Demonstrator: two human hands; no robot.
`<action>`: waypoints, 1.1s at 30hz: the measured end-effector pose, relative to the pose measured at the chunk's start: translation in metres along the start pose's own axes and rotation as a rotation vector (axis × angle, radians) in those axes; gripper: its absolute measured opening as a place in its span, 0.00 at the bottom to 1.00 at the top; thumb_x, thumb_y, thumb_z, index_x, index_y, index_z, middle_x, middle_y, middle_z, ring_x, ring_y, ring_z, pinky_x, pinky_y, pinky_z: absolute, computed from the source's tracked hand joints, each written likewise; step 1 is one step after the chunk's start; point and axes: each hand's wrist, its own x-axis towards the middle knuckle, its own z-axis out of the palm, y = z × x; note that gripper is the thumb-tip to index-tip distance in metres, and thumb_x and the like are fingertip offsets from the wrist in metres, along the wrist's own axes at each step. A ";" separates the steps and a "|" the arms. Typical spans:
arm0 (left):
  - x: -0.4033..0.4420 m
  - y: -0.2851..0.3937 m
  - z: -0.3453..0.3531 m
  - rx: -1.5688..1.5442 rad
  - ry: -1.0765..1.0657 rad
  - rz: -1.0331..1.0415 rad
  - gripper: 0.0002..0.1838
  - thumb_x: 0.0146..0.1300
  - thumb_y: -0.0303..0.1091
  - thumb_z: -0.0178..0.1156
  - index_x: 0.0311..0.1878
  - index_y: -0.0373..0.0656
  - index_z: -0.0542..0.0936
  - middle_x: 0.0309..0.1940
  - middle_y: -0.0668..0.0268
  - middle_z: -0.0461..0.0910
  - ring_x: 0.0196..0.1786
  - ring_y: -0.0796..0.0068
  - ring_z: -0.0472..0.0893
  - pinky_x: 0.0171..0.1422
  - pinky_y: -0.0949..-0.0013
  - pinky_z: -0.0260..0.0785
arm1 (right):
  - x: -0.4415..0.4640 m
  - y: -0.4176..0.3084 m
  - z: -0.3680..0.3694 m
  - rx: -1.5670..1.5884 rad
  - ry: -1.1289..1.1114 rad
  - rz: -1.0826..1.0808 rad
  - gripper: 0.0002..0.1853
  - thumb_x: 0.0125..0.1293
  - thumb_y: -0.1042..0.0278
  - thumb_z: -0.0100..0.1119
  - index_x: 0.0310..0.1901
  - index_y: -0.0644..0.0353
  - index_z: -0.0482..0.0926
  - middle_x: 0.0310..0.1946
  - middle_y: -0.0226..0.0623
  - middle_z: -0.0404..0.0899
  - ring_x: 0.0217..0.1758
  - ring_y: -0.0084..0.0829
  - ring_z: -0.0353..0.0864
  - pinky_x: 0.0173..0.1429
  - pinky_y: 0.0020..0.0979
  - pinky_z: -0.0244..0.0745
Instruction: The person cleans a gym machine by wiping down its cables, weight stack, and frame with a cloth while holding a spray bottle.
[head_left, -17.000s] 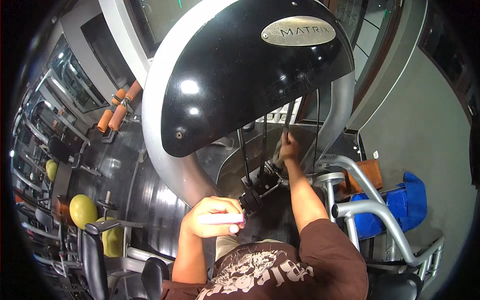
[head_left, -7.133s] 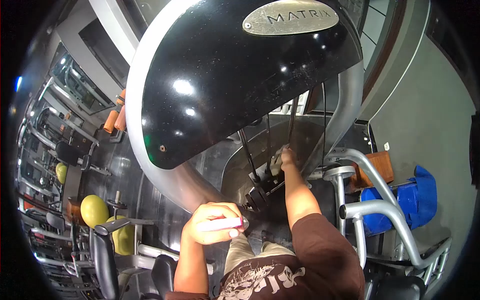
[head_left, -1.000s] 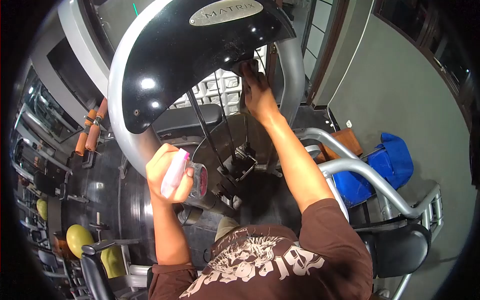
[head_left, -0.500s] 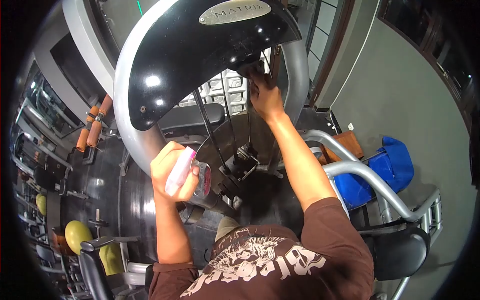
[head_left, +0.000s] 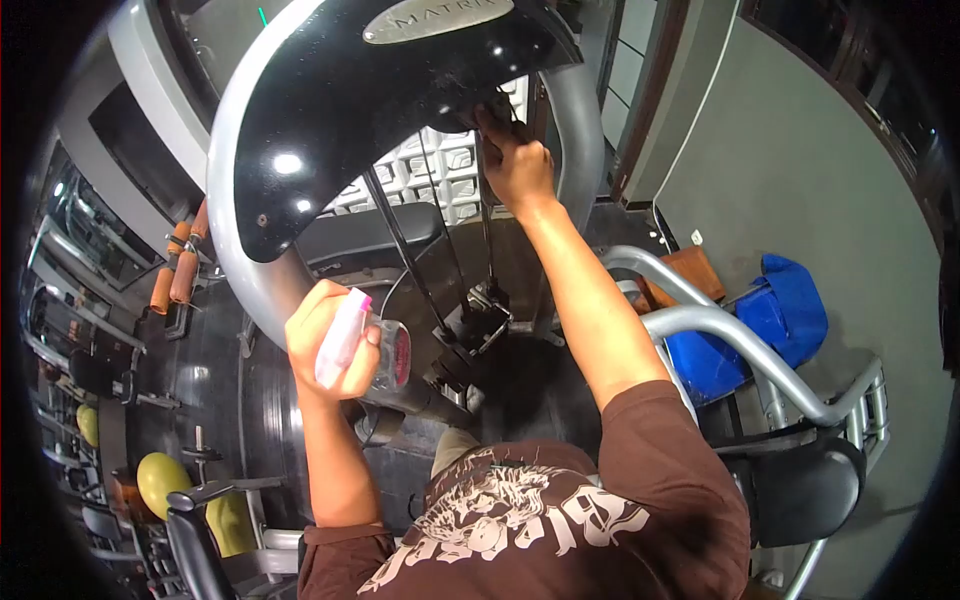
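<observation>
My left hand [head_left: 310,340] is wrapped around the neck of a spray bottle [head_left: 343,342], with its white and pink spray head on top and a clear body showing beyond my fingers. Up at the lower edge of the machine's glossy black panel [head_left: 330,130], my right hand [head_left: 522,172] presses what looks like a dark cloth [head_left: 458,116] against it. The cloth blends into the panel, so its outline is hard to make out. Above it sits the oval MATRIX badge [head_left: 437,18]. Below my right hand, guide rods [head_left: 400,240] and a cable run down.
A curved silver frame [head_left: 228,170] surrounds the panel. To the right are silver tubes [head_left: 715,325], a blue item [head_left: 790,315], a wooden box [head_left: 690,278] and a black pad [head_left: 805,490]. Orange foam rollers [head_left: 183,275] and a yellow-green ball [head_left: 165,485] are left.
The view has shifted a little, so the machine sits slightly higher and further left. My right hand remains at the panel's lower edge. My left hand still holds the spray bottle.
</observation>
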 end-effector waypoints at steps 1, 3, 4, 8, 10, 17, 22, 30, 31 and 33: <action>0.000 0.000 0.001 0.003 0.010 -0.009 0.13 0.40 0.21 0.63 0.34 0.31 0.81 0.26 0.56 0.78 0.27 0.59 0.78 0.33 0.63 0.71 | 0.004 0.002 0.002 0.082 0.081 -0.061 0.22 0.63 0.71 0.64 0.59 0.38 0.85 0.37 0.47 0.86 0.38 0.53 0.87 0.43 0.48 0.84; 0.002 0.002 0.000 -0.008 0.001 -0.014 0.12 0.41 0.20 0.62 0.34 0.31 0.81 0.26 0.55 0.78 0.27 0.59 0.77 0.33 0.64 0.71 | 0.012 -0.002 -0.001 0.094 0.156 -0.055 0.21 0.63 0.72 0.63 0.58 0.42 0.86 0.37 0.48 0.87 0.35 0.53 0.86 0.40 0.47 0.83; 0.003 0.003 0.001 -0.008 0.009 -0.018 0.12 0.41 0.20 0.62 0.34 0.31 0.81 0.26 0.56 0.78 0.27 0.59 0.77 0.33 0.64 0.71 | 0.018 -0.008 0.002 0.119 0.175 -0.010 0.17 0.64 0.72 0.63 0.53 0.48 0.87 0.37 0.51 0.87 0.33 0.53 0.85 0.39 0.47 0.82; -0.001 0.001 0.003 -0.012 0.023 -0.020 0.12 0.41 0.20 0.62 0.34 0.31 0.81 0.27 0.56 0.79 0.27 0.60 0.77 0.33 0.65 0.71 | 0.026 -0.041 0.018 -0.155 -0.111 0.210 0.11 0.65 0.58 0.59 0.41 0.55 0.86 0.33 0.52 0.86 0.35 0.57 0.87 0.45 0.51 0.84; 0.000 0.001 0.003 0.000 0.016 0.004 0.12 0.42 0.20 0.62 0.34 0.31 0.81 0.27 0.56 0.79 0.27 0.60 0.77 0.33 0.65 0.71 | 0.020 -0.055 0.016 -0.093 -0.091 0.151 0.09 0.67 0.60 0.57 0.40 0.54 0.83 0.39 0.50 0.84 0.39 0.55 0.86 0.44 0.52 0.83; 0.001 0.003 0.000 -0.013 0.005 -0.009 0.11 0.43 0.20 0.62 0.34 0.32 0.81 0.27 0.56 0.79 0.27 0.60 0.77 0.33 0.65 0.71 | -0.024 -0.021 0.026 0.053 -0.341 -0.024 0.25 0.66 0.70 0.54 0.62 0.31 0.75 0.49 0.44 0.80 0.43 0.51 0.87 0.44 0.50 0.85; 0.000 0.003 -0.001 0.016 -0.004 -0.039 0.09 0.45 0.24 0.62 0.33 0.32 0.80 0.28 0.55 0.80 0.30 0.59 0.79 0.36 0.64 0.71 | 0.009 -0.040 0.010 0.115 0.101 0.044 0.13 0.60 0.69 0.64 0.47 0.47 0.87 0.36 0.50 0.86 0.37 0.53 0.88 0.43 0.51 0.85; -0.001 0.002 -0.001 0.010 0.006 -0.051 0.09 0.46 0.25 0.63 0.33 0.32 0.80 0.28 0.55 0.80 0.29 0.59 0.79 0.35 0.64 0.71 | 0.008 -0.047 0.011 -0.034 -0.247 0.030 0.14 0.65 0.63 0.60 0.53 0.41 0.82 0.48 0.42 0.83 0.45 0.51 0.86 0.42 0.51 0.83; -0.002 0.003 -0.002 0.009 0.007 -0.057 0.09 0.46 0.25 0.63 0.33 0.32 0.80 0.28 0.55 0.80 0.29 0.59 0.79 0.35 0.64 0.71 | -0.002 -0.040 0.014 0.021 -0.194 -0.041 0.14 0.67 0.65 0.60 0.53 0.37 0.81 0.46 0.40 0.84 0.45 0.49 0.86 0.43 0.51 0.83; -0.004 0.005 -0.001 0.009 0.014 -0.059 0.09 0.46 0.25 0.63 0.32 0.32 0.80 0.27 0.55 0.80 0.29 0.59 0.78 0.35 0.64 0.71 | -0.018 -0.024 0.014 0.036 -0.267 -0.039 0.17 0.67 0.67 0.61 0.55 0.37 0.81 0.48 0.38 0.85 0.47 0.47 0.87 0.43 0.50 0.83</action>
